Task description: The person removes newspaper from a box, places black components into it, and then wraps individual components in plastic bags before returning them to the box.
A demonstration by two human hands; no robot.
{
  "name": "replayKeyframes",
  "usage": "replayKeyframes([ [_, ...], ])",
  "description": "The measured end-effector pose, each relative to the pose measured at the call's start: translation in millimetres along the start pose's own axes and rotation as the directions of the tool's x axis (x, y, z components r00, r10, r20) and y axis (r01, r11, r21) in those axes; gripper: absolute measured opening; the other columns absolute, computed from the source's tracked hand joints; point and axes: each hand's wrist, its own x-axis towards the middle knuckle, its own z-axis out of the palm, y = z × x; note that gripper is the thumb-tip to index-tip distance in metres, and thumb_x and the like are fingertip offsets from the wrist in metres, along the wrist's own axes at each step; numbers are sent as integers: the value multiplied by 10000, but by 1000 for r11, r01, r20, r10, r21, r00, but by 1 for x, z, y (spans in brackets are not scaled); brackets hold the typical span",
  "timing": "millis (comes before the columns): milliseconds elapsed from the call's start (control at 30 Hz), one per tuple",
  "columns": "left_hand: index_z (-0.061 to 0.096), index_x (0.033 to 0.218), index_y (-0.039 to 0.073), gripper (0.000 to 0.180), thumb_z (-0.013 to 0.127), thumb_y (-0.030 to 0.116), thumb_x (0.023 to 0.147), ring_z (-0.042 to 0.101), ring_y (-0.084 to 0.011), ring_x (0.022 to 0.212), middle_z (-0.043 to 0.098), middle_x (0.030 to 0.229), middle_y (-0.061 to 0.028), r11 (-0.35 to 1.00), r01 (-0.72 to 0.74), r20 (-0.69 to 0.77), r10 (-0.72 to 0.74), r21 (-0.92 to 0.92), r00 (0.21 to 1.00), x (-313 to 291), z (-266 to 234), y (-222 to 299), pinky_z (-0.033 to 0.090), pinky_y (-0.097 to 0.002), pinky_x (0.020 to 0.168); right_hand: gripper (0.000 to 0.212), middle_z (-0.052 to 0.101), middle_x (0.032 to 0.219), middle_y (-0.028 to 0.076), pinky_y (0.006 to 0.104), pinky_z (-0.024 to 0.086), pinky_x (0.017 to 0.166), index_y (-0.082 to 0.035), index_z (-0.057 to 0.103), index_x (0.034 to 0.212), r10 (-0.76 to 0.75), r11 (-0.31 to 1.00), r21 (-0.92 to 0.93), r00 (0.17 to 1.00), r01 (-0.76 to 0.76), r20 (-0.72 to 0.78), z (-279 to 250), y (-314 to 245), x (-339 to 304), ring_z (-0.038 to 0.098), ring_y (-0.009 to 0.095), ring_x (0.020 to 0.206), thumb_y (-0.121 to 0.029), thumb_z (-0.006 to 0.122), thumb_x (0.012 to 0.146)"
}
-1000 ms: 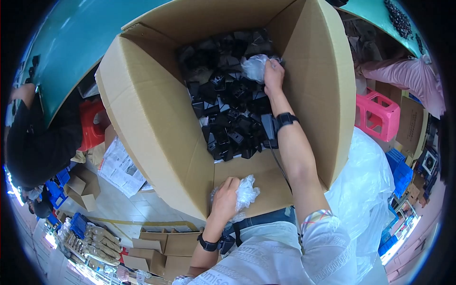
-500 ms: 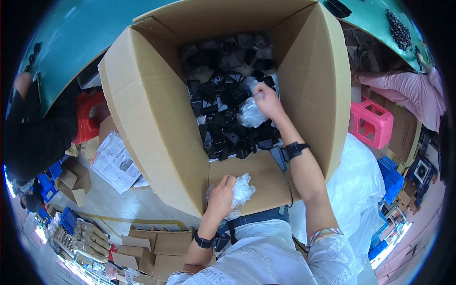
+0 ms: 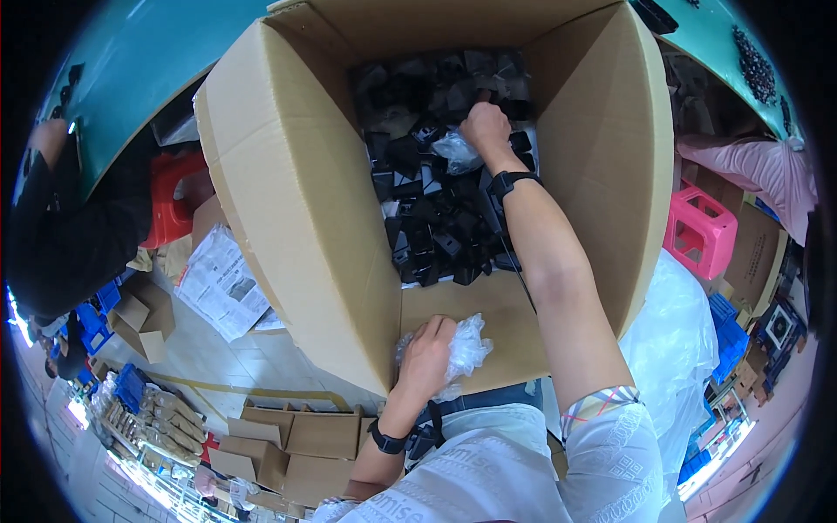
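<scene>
A large cardboard box (image 3: 323,218) stands open in front of me. Many small black plastic parts (image 3: 432,235) cover its bottom, some angular and glossy. My right hand (image 3: 486,126) reaches deep into it, closed, with a crumpled clear plastic bag (image 3: 457,152) bunched at its palm side. The fingertips are partly hidden against the dark pieces. At the box's near edge my left hand (image 3: 427,356) is closed round a second wad of crumpled clear plastic (image 3: 469,347). Both wrists wear black bands.
On the left, a person in dark sleeves sits by a green table (image 3: 139,61) and a red stool (image 3: 174,196). Newspaper (image 3: 222,283) lies beside the box. A pink stool (image 3: 702,227), large plastic sheeting (image 3: 676,322) and another person's pink sleeve are on the right. Cardboard cartons (image 3: 323,444) stand low left.
My right hand has moved farther into the box, toward its far side, carrying the clear bag along. The left hand keeps its hold on the plastic wad. The whole view has shifted slightly.
</scene>
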Motion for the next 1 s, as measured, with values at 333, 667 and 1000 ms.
replayKeyframes([
  [333, 515, 1028, 11, 387, 695, 35, 687, 565, -386, 1000, 553, 1051, -176, 1000, -17, 8, 17, -7, 1000, -4, 1, -3, 487, -449, 839, 244, 691, 908, 182, 417, 523, 773, -5, 690, 914, 1, 947, 311, 967, 82, -256, 39, 36, 26, 663, 345, 865, -185, 585, 787],
  [667, 510, 1014, 14, 241, 576, 26, 784, 571, -356, 1007, 552, 1070, -156, 999, -33, -4, 33, 24, 999, -4, 4, -5, 501, -433, 833, 147, 656, 776, 61, 277, 452, 671, 10, 542, 691, -63, 745, 530, 834, 405, -548, -21, 64, -33, 538, 124, 684, -71, 584, 806],
  [1000, 508, 1015, 13, 265, 587, -2, 763, 575, -364, 987, 553, 1051, -156, 999, -50, -2, 50, 8, 999, -5, 3, -5, 504, -440, 814, 223, 690, 828, 142, 339, 509, 766, -44, 690, 837, -535, 800, 257, 839, 542, -103, -60, 8, -24, 671, 322, 821, 22, 497, 747],
])
